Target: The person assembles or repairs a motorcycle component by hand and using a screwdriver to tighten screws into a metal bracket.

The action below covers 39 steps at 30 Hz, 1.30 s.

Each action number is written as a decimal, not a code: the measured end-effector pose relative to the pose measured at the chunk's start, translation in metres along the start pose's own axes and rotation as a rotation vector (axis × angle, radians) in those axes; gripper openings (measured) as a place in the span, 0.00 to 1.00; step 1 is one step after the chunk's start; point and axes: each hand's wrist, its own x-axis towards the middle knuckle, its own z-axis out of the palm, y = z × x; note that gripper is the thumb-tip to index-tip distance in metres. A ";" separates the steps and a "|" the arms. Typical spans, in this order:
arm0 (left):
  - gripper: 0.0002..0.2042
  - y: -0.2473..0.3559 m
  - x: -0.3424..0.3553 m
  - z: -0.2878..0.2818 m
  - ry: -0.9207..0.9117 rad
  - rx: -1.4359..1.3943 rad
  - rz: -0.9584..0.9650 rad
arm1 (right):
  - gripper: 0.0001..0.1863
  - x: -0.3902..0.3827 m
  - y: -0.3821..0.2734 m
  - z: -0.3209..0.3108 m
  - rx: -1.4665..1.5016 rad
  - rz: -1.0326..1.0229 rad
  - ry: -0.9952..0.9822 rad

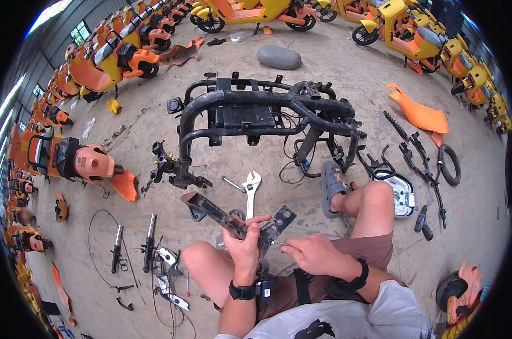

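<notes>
Gripping a dark metal swingarm bracket (222, 213) above the lap, the left hand (243, 244) is clenched around its middle, so that one end juts up and to the left over the concrete floor (323, 62) while a perforated plate (282, 217) at the other end points right. The right hand (312, 254) is closed beside it, thumb and forefinger pinching something thin at the plate's lower edge; what it is cannot be told. Both wrists carry black bands. Just beyond the bracket lies an adjustable wrench (250, 189), and past that stands a stripped black scooter frame (261, 116) with loose wires hanging from it. The person's right foot in a grey clog (332, 186) rests near the frame's rear. To the right lie black rods and a rubber ring (449, 164), further off an orange body panel (418, 114). A grey seat (278, 57) lies beyond the frame. Orange and yellow scooters (106, 56) line the edges.
</notes>
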 end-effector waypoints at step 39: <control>0.13 0.005 -0.009 0.013 -0.068 -0.204 -0.197 | 0.18 -0.004 0.013 0.005 1.171 0.024 0.547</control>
